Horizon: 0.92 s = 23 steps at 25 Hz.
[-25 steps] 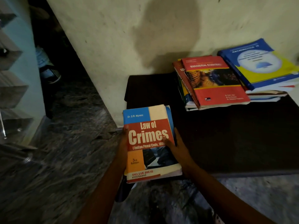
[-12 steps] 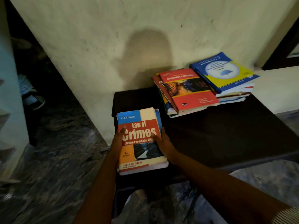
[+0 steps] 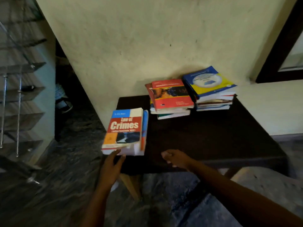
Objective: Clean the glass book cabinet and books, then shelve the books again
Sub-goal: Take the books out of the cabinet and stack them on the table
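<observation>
The "Law of Crimes" book [image 3: 125, 130] lies on top of a small stack at the left front corner of the dark table [image 3: 205, 140]. My left hand [image 3: 113, 164] is just below that stack, its straight fingertips touching the bottom edge. My right hand [image 3: 176, 158] hovers over the table's front edge with loosely curled fingers, holding nothing. Two more stacks stand at the back by the wall: one topped by a red book [image 3: 171, 94], one by a blue and yellow book [image 3: 209, 82]. The glass book cabinet [image 3: 19, 95] with its shelves is at the left.
A cream wall [image 3: 147, 38] rises behind the table. A dark window frame [image 3: 278, 51] is at the upper right. The floor [image 3: 57, 185] is dark marbled stone. A sandal [image 3: 63, 102] lies in the dark gap between cabinet and wall.
Both hands have let go of the Law of Crimes stack, which now rests on the table corner. The hands have drawn back toward me and the view has pulled away.
</observation>
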Each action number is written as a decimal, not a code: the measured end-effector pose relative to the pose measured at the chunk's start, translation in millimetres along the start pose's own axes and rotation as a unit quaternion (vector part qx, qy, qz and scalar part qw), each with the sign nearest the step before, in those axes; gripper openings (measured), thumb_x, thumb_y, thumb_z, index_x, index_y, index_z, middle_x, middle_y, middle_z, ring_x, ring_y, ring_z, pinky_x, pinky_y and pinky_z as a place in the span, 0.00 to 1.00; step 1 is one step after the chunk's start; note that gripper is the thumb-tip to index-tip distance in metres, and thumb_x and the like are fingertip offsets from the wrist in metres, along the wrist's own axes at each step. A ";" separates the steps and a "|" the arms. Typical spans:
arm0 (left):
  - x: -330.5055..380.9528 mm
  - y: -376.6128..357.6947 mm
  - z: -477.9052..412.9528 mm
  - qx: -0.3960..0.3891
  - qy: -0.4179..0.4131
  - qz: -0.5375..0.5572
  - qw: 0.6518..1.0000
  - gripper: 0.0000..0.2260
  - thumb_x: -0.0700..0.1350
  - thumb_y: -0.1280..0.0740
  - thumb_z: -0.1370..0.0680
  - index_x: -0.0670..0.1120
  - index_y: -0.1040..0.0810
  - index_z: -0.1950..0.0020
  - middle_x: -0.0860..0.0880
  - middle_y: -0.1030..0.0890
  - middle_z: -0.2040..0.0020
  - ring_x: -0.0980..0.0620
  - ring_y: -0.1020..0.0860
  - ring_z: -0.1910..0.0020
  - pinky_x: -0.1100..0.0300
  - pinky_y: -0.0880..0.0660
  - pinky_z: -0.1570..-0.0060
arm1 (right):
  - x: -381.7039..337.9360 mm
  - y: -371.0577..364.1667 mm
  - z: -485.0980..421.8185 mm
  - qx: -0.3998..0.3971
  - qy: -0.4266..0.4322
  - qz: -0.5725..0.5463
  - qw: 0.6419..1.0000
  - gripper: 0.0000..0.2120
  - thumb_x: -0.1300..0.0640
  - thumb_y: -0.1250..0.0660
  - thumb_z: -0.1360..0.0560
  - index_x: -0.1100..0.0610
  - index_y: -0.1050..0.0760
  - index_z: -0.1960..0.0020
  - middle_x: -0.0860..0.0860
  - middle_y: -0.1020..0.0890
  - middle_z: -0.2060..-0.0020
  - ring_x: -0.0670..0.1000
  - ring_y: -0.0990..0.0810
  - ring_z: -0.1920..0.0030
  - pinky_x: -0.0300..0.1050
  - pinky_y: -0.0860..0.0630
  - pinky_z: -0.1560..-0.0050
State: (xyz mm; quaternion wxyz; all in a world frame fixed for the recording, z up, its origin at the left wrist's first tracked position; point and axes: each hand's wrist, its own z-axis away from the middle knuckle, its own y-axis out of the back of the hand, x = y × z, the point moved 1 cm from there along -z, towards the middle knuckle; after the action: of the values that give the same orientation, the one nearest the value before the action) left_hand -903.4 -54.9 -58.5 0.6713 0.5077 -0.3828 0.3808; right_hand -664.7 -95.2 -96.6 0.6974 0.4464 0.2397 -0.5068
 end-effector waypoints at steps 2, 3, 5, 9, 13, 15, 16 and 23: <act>5.3 -38.8 45.8 -0.037 -0.017 0.020 0.999 0.09 0.37 0.37 0.22 0.43 0.24 0.42 0.46 0.23 0.43 0.45 0.26 0.39 0.61 0.32 0.41 | 48.6 35.6 44.3 -0.029 -0.005 0.067 0.997 0.15 0.55 0.43 0.20 0.61 0.28 0.37 0.53 0.24 0.50 0.49 0.28 0.51 0.38 0.29 0.56; 1.5 -64.7 63.0 -0.084 -0.024 0.020 0.996 0.08 0.36 0.38 0.21 0.44 0.24 0.44 0.47 0.25 0.45 0.48 0.27 0.39 0.66 0.34 0.42 | 76.8 55.4 65.9 -0.019 -0.014 0.084 0.996 0.15 0.54 0.42 0.20 0.61 0.27 0.37 0.54 0.24 0.48 0.49 0.28 0.50 0.40 0.28 0.53; 7.3 -129.0 94.2 -0.193 -0.031 -0.019 0.981 0.07 0.38 0.39 0.20 0.48 0.26 0.47 0.48 0.26 0.44 0.53 0.29 0.39 0.64 0.35 0.41 | 138.9 96.9 115.2 0.034 -0.052 0.098 0.993 0.15 0.54 0.42 0.20 0.61 0.26 0.39 0.55 0.23 0.48 0.52 0.26 0.49 0.43 0.29 0.48; 28.9 -273.6 115.7 -0.332 -0.046 -0.054 0.941 0.05 0.40 0.39 0.20 0.49 0.25 0.49 0.48 0.25 0.44 0.49 0.28 0.38 0.66 0.34 0.46 | 254.4 172.2 230.7 0.163 -0.144 0.080 0.973 0.17 0.52 0.40 0.21 0.53 0.29 0.34 0.51 0.25 0.37 0.51 0.27 0.37 0.38 0.33 0.42; 66.4 -424.8 165.8 -0.521 -0.051 -0.116 0.844 0.10 0.41 0.38 0.20 0.42 0.25 0.41 0.47 0.24 0.44 0.51 0.27 0.40 0.68 0.33 0.50 | 359.8 226.5 336.4 0.296 -0.233 -0.009 0.926 0.13 0.56 0.38 0.21 0.55 0.26 0.37 0.53 0.22 0.42 0.48 0.24 0.44 0.37 0.32 0.46; 76.9 -490.6 188.6 -0.568 -0.056 -0.136 0.810 0.10 0.47 0.34 0.23 0.44 0.24 0.45 0.49 0.22 0.48 0.50 0.26 0.41 0.68 0.31 0.51 | 408.1 244.6 378.4 0.365 -0.272 -0.108 0.884 0.10 0.62 0.39 0.22 0.57 0.26 0.42 0.54 0.19 0.50 0.44 0.24 0.53 0.34 0.31 0.54; 80.1 -517.7 196.9 -0.577 -0.061 -0.144 0.801 0.10 0.49 0.33 0.24 0.44 0.23 0.46 0.49 0.22 0.49 0.50 0.25 0.42 0.72 0.30 0.54 | 429.1 251.7 396.5 0.393 -0.296 -0.153 0.857 0.08 0.64 0.40 0.22 0.58 0.26 0.44 0.51 0.19 0.57 0.42 0.24 0.59 0.31 0.31 0.60; 118.1 -720.9 243.9 -0.655 -0.054 -0.213 0.723 0.13 0.39 0.40 0.20 0.36 0.28 0.36 0.43 0.27 0.35 0.47 0.28 0.37 0.66 0.28 0.48 | 560.8 294.0 483.8 0.527 -0.359 -0.333 0.695 0.10 0.66 0.45 0.20 0.62 0.27 0.44 0.51 0.23 0.67 0.40 0.26 0.79 0.36 0.36 0.73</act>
State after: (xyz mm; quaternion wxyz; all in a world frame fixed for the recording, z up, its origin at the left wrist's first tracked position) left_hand -236.4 -417.9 -186.7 0.8783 0.0288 -0.4544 -0.1458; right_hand -242.8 -764.6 -190.8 0.1669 0.4155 -0.2025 -0.8709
